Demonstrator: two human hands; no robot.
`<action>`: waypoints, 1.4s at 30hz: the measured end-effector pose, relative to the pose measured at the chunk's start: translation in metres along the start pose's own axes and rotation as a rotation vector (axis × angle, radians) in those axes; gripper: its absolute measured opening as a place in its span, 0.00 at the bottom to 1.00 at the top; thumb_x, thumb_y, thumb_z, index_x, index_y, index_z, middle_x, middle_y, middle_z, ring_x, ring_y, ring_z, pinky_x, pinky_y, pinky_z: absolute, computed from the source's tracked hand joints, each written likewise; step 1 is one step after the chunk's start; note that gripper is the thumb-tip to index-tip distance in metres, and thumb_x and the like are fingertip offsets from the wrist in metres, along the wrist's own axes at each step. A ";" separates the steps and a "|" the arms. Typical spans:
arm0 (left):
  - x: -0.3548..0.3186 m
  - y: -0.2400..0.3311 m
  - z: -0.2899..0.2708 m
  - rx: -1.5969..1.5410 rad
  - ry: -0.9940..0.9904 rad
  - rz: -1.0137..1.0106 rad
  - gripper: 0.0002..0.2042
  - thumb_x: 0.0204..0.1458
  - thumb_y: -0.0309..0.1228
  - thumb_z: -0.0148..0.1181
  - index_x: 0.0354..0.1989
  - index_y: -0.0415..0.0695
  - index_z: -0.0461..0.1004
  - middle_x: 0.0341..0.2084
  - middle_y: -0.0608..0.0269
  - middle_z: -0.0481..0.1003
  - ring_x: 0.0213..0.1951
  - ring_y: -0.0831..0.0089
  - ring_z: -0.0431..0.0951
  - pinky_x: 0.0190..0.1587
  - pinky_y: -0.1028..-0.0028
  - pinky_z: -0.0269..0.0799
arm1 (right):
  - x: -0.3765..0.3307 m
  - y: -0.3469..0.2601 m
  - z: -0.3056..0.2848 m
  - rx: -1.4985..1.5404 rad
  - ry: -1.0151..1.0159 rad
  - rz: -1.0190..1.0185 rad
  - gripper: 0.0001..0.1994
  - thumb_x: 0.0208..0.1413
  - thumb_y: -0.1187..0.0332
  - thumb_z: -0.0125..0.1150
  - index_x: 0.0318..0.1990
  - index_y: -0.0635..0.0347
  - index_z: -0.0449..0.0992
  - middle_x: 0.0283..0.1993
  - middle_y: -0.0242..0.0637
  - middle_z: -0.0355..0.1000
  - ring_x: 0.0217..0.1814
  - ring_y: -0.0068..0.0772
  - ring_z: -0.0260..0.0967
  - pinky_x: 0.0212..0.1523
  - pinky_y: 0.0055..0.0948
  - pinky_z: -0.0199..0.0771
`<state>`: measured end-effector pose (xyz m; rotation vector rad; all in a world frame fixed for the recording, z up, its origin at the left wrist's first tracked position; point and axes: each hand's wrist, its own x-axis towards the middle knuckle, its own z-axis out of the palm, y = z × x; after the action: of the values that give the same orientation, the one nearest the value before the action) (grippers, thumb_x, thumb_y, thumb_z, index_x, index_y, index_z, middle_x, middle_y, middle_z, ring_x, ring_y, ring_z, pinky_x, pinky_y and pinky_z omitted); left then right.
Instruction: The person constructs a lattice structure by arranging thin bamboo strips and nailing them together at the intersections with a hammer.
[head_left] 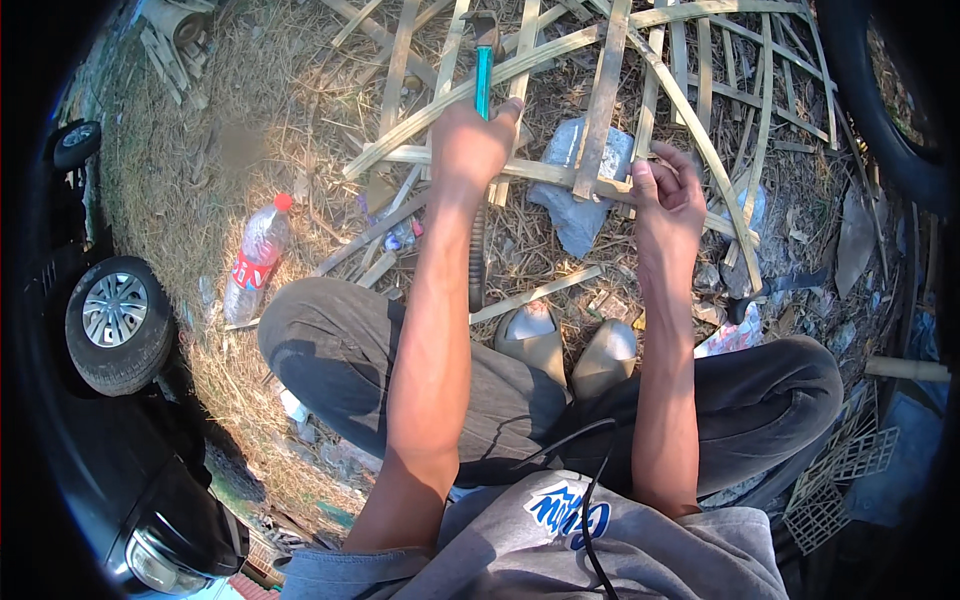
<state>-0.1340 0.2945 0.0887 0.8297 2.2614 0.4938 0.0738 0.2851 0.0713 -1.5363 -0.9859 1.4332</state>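
Note:
My left hand (470,145) is closed round the middle of a hammer (483,80). Its metal head points away from me, and the dark ribbed grip hangs below my wrist. Under that hand runs a long slat of the wooden lattice (597,110), which looks like split bamboo. At the right part of the same slat, my right hand (668,195) has thumb and fingers curled together where strips cross. Whatever may be between those fingertips is too small to tell. A grey rock (575,220) lies beneath the lattice, between my hands.
A plastic bottle (256,262) with a red cap lies on dry grass at left, near a black vehicle's wheel (118,312). A tyre (885,110) stands at the far right. Loose strips and a plastic grid (840,480) lie about. My sandals (533,340) are between my bent knees.

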 end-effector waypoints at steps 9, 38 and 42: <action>-0.001 -0.001 -0.001 0.005 -0.191 0.087 0.25 0.48 0.45 0.76 0.17 0.33 0.75 0.12 0.53 0.73 0.17 0.63 0.74 0.27 0.59 0.70 | -0.008 -0.008 0.010 -0.299 -0.059 -0.030 0.11 0.65 0.72 0.63 0.51 0.69 0.77 0.42 0.41 0.81 0.44 0.22 0.77 0.41 0.21 0.74; 0.002 -0.009 0.019 0.080 -0.097 0.174 0.31 0.30 0.51 0.87 0.10 0.45 0.66 0.08 0.69 0.67 0.12 0.79 0.64 0.16 0.72 0.59 | -0.004 0.012 0.012 -0.054 -0.126 0.009 0.07 0.64 0.72 0.66 0.44 0.66 0.78 0.36 0.34 0.79 0.33 0.20 0.76 0.32 0.21 0.77; -0.004 -0.005 0.018 0.102 -0.083 0.169 0.32 0.30 0.52 0.86 0.08 0.44 0.66 0.06 0.69 0.65 0.10 0.78 0.63 0.15 0.71 0.60 | -0.012 0.021 0.015 -0.251 -0.158 -0.184 0.05 0.62 0.76 0.65 0.43 0.67 0.79 0.35 0.38 0.80 0.34 0.25 0.80 0.34 0.25 0.79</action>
<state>-0.1214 0.2906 0.0756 1.0791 2.1654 0.4150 0.0589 0.2665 0.0562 -1.4779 -1.4095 1.3559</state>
